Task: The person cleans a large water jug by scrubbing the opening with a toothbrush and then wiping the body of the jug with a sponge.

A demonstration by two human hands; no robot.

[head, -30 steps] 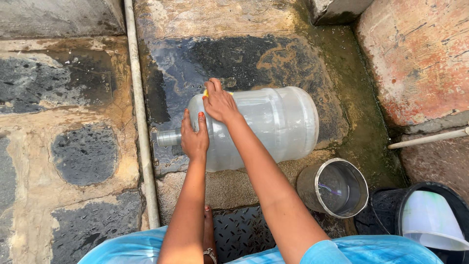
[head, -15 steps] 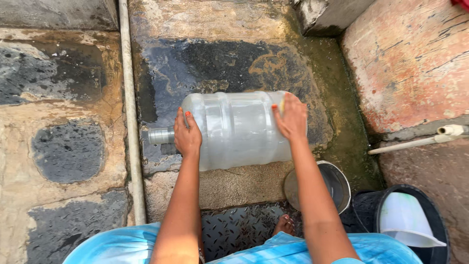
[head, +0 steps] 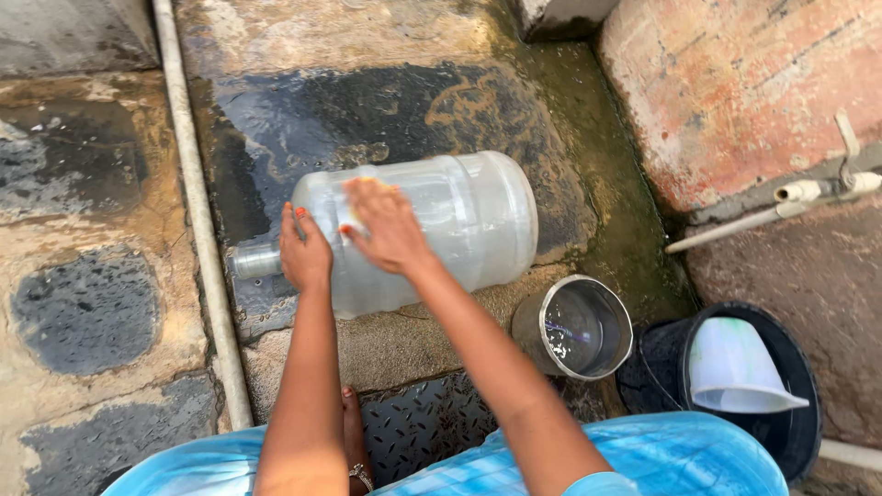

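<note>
Sliding from the clear jug's (head: pixel 423 230) base toward its neck, right hand (head: pixel 386 225) flat; left hand (head: pixel 305 250) cups shoulder.

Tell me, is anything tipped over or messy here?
Yes. The big clear jug lies on its side on wet stone, both hands on it: left hand near the neck, right hand on its body. A white jug sits tilted in the black bucket.

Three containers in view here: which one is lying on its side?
The big clear water jug, under both hands. The metal pot and black bucket beside it stand upright, mouths up.
</note>
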